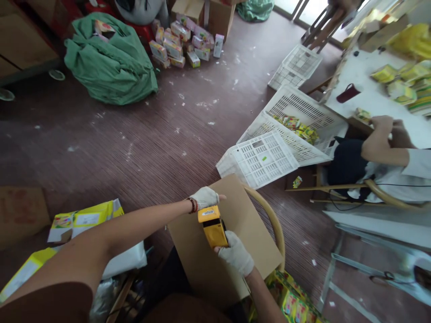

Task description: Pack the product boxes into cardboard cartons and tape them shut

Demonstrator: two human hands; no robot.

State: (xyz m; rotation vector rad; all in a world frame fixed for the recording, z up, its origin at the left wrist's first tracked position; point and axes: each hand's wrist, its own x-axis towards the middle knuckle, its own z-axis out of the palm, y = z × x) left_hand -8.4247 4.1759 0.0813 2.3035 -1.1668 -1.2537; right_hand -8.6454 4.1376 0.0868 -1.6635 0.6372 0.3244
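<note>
White crate [303, 112] holds yellow packets [298, 125]; right hand [235, 255] grips yellow tape dispenser [213, 226], left hand [204, 197] flat on cardboard box [232, 251].

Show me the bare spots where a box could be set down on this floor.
Widest free patch: the floor between the green sack, the white crates and the cardboard box under both hands. Crowded: the small cartons heaped beside the sack, the yellow packs at left, and the table.

green sack [111, 67] on floor | small boxes [183, 42] piled beside it | white crates [286, 134] tipped by table [370, 96] | co-worker's arm [384, 150] at table
</note>
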